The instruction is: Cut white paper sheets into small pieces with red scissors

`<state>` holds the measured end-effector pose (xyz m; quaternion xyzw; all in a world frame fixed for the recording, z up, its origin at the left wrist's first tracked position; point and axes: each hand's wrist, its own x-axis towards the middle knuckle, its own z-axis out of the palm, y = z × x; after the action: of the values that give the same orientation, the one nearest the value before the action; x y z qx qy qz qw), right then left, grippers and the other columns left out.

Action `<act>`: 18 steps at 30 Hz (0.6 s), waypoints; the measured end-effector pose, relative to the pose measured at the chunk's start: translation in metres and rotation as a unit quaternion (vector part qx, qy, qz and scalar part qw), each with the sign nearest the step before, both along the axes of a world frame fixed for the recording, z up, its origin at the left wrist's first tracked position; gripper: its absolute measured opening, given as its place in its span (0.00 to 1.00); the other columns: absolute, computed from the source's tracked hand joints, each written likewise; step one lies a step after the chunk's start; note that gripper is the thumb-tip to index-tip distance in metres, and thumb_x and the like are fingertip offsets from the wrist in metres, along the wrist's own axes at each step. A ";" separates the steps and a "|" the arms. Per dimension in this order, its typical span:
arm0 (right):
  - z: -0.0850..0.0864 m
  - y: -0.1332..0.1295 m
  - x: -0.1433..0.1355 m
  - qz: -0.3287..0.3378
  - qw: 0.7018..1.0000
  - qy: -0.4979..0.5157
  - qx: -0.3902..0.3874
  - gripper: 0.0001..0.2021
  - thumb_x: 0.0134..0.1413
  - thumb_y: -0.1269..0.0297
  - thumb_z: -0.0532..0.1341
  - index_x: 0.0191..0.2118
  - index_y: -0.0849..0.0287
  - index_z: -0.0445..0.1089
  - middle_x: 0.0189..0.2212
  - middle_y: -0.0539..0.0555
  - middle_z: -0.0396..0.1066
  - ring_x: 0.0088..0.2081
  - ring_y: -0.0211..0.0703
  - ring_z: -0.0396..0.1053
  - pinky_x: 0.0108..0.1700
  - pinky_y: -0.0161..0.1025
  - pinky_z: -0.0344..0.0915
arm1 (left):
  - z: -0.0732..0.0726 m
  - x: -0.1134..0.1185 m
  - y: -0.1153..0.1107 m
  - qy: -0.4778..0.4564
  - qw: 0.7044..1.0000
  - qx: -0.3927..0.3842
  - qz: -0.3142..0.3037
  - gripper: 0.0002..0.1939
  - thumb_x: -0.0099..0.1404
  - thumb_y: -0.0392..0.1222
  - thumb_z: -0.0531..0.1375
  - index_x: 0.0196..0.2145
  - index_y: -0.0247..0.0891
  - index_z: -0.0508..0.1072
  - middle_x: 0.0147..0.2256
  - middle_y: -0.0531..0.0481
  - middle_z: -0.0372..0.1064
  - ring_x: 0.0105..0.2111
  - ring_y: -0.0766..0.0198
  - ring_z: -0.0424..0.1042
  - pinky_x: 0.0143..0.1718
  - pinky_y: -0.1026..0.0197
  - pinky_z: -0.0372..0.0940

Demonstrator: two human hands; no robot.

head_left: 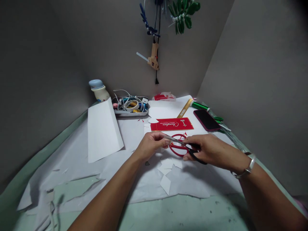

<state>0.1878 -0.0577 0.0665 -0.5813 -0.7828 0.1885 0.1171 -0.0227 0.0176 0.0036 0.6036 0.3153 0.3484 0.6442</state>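
Nearest the camera: two bare forearms over the big white paper sheet covering the green table. Landmark is the flattened red carton. Just camera-side of it, the right hand, bracelet at the wrist, is closed through the handles of the scissors; the blades point left. Left hand is narrowed to a pinch at the blade tips, apparently on a small piece too small to tell. Folded white sheet stands well left of the carton, metal tray of cables behind-left, dark phone just right. White offcuts lie camera-side of the hands. Risk, as judged: left fingertips sit right at the blades, so a fast close could nick them; a small piece may slip and cut crooked.
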 end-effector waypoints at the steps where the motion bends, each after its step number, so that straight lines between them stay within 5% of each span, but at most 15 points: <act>1: 0.000 0.000 -0.001 0.000 1.000 0.001 0.004 0.15 0.45 0.49 0.64 0.38 0.51 0.74 0.25 0.48 0.69 0.25 0.37 0.62 0.26 0.33 0.54 | 0.000 0.000 0.000 0.002 1.000 -0.001 0.000 0.06 0.53 0.39 0.64 0.31 0.36 0.76 0.27 0.49 0.71 0.27 0.67 0.67 0.34 0.60 0.61; 18: -0.001 0.002 -0.001 0.003 1.000 0.002 0.028 0.15 0.46 0.51 0.64 0.39 0.51 0.74 0.25 0.48 0.70 0.25 0.37 0.61 0.27 0.33 0.54 | 0.001 0.002 -0.001 0.002 1.000 0.016 -0.014 0.06 0.53 0.40 0.64 0.30 0.36 0.76 0.25 0.50 0.70 0.26 0.66 0.66 0.33 0.59 0.60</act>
<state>0.1867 -0.0561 0.0654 -0.5752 -0.7892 0.1680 0.1346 -0.0210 0.0167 0.0049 0.6188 0.3021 0.3434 0.6387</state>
